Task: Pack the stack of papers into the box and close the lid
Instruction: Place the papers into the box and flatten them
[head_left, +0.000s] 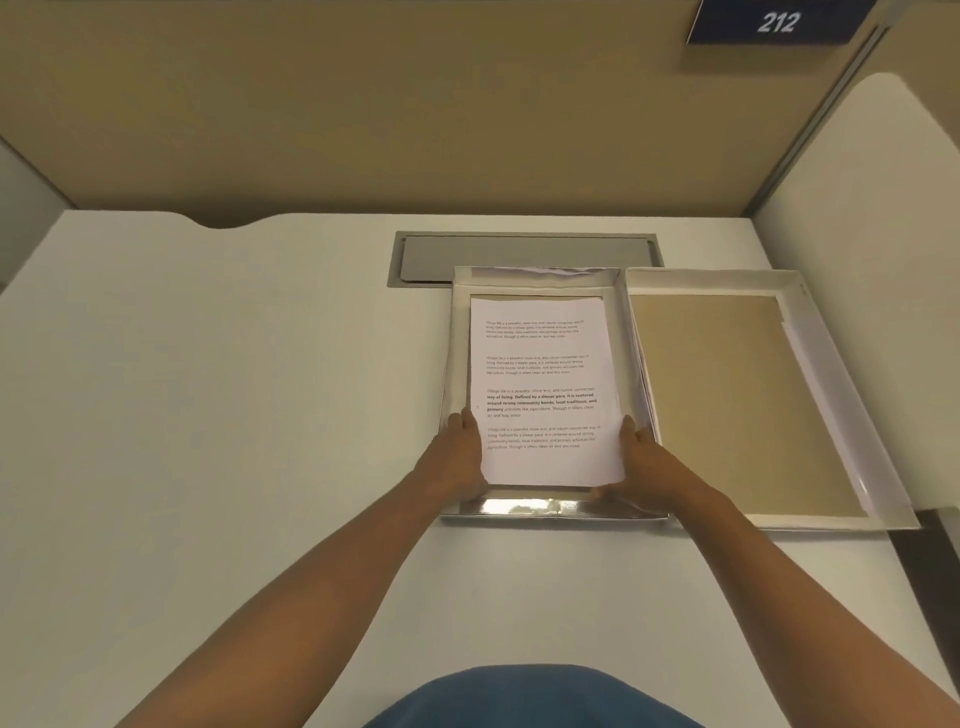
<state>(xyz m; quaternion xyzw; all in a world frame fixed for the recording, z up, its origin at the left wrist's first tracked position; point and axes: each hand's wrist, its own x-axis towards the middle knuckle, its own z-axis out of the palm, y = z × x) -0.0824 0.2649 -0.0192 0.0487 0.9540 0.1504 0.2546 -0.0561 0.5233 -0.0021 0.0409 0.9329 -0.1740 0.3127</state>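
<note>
A white stack of printed papers (543, 379) lies inside the shallow silver-rimmed box (537, 508) in the middle of the desk. My left hand (464, 452) grips the stack's near left edge and my right hand (644, 457) grips its near right edge, both inside the box walls. The near end of the stack looks slightly raised above the box floor. The box lid (727, 405) lies open and upside down just to the right of the box, its brown inner face up, touching the box's right wall.
A grey cable flap (519, 254) is set into the white desk (208, 389) right behind the box. A tan partition wall (363, 104) bounds the desk's back, with a blue "212" sign (776, 23) at upper right. The lid reaches the desk's right edge.
</note>
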